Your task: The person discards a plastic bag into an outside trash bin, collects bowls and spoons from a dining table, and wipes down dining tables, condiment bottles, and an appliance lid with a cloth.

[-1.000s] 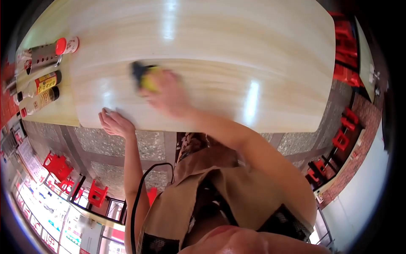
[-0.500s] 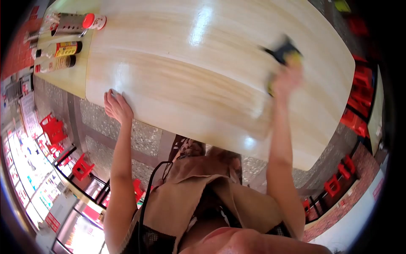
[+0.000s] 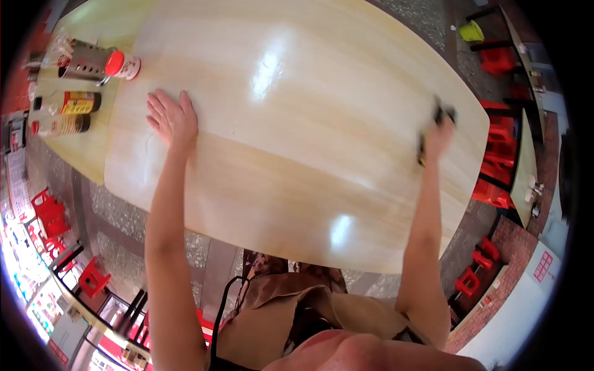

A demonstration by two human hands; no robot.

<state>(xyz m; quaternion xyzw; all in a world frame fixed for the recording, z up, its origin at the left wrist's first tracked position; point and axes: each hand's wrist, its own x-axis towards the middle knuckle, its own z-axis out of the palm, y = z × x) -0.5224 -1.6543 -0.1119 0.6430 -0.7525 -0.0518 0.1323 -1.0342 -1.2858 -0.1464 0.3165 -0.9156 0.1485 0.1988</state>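
Note:
My left hand (image 3: 174, 120) lies flat on the pale wood-look table (image 3: 278, 167), its fingers spread and nothing in them. On the table's right part, my right hand (image 3: 439, 140) is closed on a dark cloth with yellow parts (image 3: 444, 113), pressed to the surface. Motion blurs that hand and the cloth, and much of the cloth is hidden under the fingers. Nearest to my left hand stands a white jar with a red lid (image 3: 124, 65).
At the table's left end are a perforated metal holder (image 3: 90, 60) and two sauce bottles (image 3: 80, 102) (image 3: 65, 123) lying in view beside it. Red stools (image 3: 495, 182) stand beyond the right edge. A yellow-green bucket (image 3: 471, 31) is at the far right.
My left hand has moved from the near edge farther onto the table and lies flat. My right hand has carried the cloth toward the right edge. The view has shifted.

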